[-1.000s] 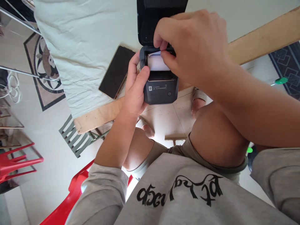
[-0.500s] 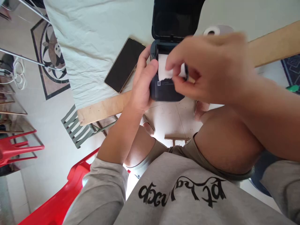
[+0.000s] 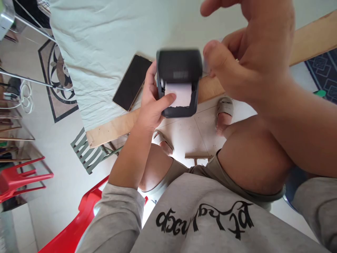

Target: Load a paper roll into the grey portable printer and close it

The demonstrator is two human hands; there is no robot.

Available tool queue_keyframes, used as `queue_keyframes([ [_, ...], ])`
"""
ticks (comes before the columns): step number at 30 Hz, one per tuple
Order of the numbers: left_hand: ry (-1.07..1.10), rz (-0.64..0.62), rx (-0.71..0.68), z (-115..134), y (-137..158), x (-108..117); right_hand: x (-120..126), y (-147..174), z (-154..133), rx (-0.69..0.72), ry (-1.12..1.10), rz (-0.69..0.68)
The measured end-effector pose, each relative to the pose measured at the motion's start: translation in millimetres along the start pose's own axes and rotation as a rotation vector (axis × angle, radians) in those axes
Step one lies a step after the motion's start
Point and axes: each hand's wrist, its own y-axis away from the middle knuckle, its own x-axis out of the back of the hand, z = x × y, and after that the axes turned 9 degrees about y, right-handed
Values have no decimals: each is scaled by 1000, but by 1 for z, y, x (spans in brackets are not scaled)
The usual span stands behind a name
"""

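From my distant place I see, through the head camera, the left hand [image 3: 152, 107], which holds a small black printer [image 3: 177, 112] at the near edge of the bench [image 3: 105, 45]. Its fingers go around the left side of the body, and the thumb lies flat on the white paper [image 3: 184, 93]. This paper comes out from below the lid [image 3: 179, 61] and covers the near part of the printer; its near end is torn in an uneven line. The lid is blurred, so I cannot tell if it is fully down.

The right hand [image 3: 259, 49] is raised just beside the printer, on its right, with the fingers spread and nothing between them that I can see.

A dark phone [image 3: 133, 82] lies obliquely on the pale cloth of the bench, near the left hand and to the left of the printer. Along the near side of the bench runs a bare wooden strip [image 3: 113, 130]. Below its left end there is a green slatted stool [image 3: 88, 151] on the floor, and a red chair [image 3: 76, 218] is near the left sleeve. At the far right I see a dark patterned rug [image 3: 325, 75].
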Motion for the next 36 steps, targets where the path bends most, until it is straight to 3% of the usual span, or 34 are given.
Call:
queue_keyframes([
  [6,23,-4,-24,0,3,-1,-12,1,1,86,101,-153],
  [10,-14,86,10,1,3,-3,-24,-1,2,103,87,-246],
  [18,-29,91,42,1,1,-4,-26,-1,-5,54,-26,-270],
  [27,-15,-24,78,2,-12,3,-22,5,-2,89,-7,-221],
  [36,164,80,238,0,-11,1,-24,2,0,74,16,-189],
])
